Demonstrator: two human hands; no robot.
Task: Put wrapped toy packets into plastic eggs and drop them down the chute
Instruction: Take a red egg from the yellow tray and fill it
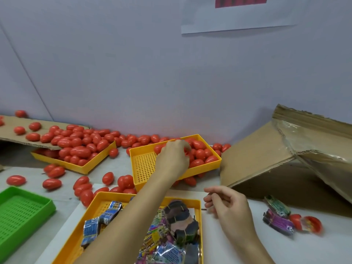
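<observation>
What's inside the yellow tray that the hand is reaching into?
Red plastic eggs fill the right part of the yellow tray; its left part shows bare holes. The left hand hides some eggs.

**One head view, forward and down**

A single wide-angle camera sits on the person's head, looking down across the table (118, 168) toward the wall (133, 73). It is close: both forearms rise from the bottom edge. No second view shares the scene.

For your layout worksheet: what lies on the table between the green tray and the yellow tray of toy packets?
In the head view, loose red eggs lie between the green tray and the packet tray, on the grey table.
</observation>
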